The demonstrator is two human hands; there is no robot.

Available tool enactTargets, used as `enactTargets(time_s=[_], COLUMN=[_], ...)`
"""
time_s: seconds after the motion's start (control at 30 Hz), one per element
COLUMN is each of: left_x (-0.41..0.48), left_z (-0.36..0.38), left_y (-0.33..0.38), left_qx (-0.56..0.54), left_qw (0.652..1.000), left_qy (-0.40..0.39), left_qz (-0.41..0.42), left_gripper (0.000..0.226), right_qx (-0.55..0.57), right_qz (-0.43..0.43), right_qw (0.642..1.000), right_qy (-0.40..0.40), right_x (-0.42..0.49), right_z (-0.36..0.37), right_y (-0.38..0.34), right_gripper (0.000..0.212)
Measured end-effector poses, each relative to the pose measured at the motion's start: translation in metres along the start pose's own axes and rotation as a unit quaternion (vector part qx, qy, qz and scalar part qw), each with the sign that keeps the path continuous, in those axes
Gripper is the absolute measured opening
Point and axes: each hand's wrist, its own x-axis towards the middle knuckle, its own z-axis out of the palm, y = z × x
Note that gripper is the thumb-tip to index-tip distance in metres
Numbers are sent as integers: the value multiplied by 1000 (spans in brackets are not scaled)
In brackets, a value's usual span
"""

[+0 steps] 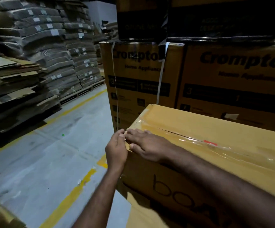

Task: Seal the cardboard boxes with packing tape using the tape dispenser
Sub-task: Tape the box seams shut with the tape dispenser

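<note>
In the head view, a tan cardboard box [199,162] fills the lower right, its long top running away to the right; what it stands on is hidden. A strip of clear packing tape [191,139] lies shiny and wrinkled along the top seam, from the box's left end toward the right, with a small red mark [210,143] on it partway along. The right hand [145,144] rests flat on the top at the left end, fingers straight and spread over the tape, fingertips reaching the end edge. The left hand [117,150] is against the box's left end face, just below that edge, its fingers curled so the tips meet the right hand's fingertips. Whether it pinches the tape end or only presses on it cannot be told. Both forearms are bare. Just behind the box stand two larger brown cartons [141,76] printed "Crompton Home Appliances", with thin straps [160,76] hanging down the left one and dark cartons [141,18] stacked on top. To the left, the grey floor [59,153] carries yellow lines [77,191], and along its far left edge stand stacks of flattened cardboard [51,46] on pallets.
</note>
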Motion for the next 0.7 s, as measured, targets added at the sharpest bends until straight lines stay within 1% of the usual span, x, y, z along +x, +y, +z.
enactTargets(time_s=[0.07, 0.13, 0.17, 0.23, 0.3, 0.37, 0.4, 0.47, 0.5, 0.53, 0.6, 0.7], left_x=[1, -2, -5, -8, -7, -6, -5, -6, -6, -7, -5, 0], left_z=[-1, -2, -1, 0, 3, 6, 7, 8, 9, 9, 10, 10], left_y=[-3, -4, -4, -5, -5, -5, -5, -7, -9, -11, -12, -11], left_qx=[-19, -33, -41, -59, -75, -86, -86, -86, -87, -87, -92, -102], left_qw=[1000, 999, 998, 996, 995, 993, 992, 991, 990, 990, 990, 990], left_qy=[3, 27, 38, 50, 62, 77, 87, 101, 102, 101, 99, 89], left_qz=[5, 20, 29, 40, 31, 24, 29, 35, 36, 36, 39, 47], left_gripper=[31, 28, 28, 27, 26, 26, 26, 24, 23, 23, 22, 21], right_qx=[-11, -62, -91, -141, -165, -146, -117, -53, -32, -26, -38, -51], right_qz=[-21, -32, -13, 57, 100, 88, 56, -31, -58, -67, -36, 46], right_qw=[1000, 997, 995, 988, 981, 985, 991, 996, 996, 997, 999, 997], right_qy=[-1, 16, 23, 23, 21, 26, 43, 62, 53, 39, 8, -29], right_x=[24, 43, 54, 74, 88, 88, 83, 69, 67, 70, 84, 114], right_z=[-3, -10, -15, -28, -35, -32, -27, -18, -20, -23, -32, -43], right_y=[2, 15, 29, 57, 69, 54, 43, 31, 36, 47, 74, 110], right_gripper=[51, 46, 44, 42, 36, 23, 19, 20, 22, 24, 28, 28])
